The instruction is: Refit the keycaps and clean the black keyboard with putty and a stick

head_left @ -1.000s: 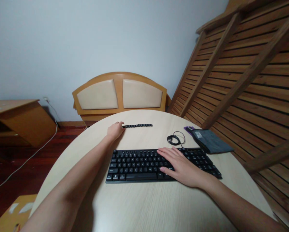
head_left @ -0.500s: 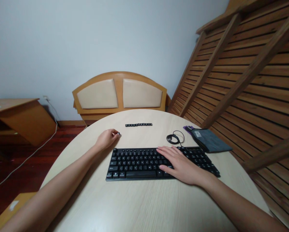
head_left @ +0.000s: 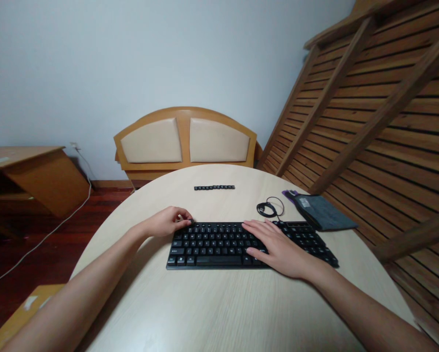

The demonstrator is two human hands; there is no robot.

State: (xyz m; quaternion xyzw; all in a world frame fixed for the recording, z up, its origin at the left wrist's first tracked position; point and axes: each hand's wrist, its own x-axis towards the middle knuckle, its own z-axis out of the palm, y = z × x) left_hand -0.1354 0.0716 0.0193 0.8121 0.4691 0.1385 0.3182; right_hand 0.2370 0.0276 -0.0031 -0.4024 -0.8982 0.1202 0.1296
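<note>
Crosswise on the worktop lies the long black keyboard, a gray pouch near the right edge. Open, the right hand rests right of the keyboard's middle, coiled cable and keycap row toward the far edge; at the keyboard's far-left corner, the nearer left hand pinches what seems a keycap.

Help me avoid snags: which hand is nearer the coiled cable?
Right. The right hand lies on the keyboard, just short of the coiled cable; the left hand is well to the cable's left.
</note>
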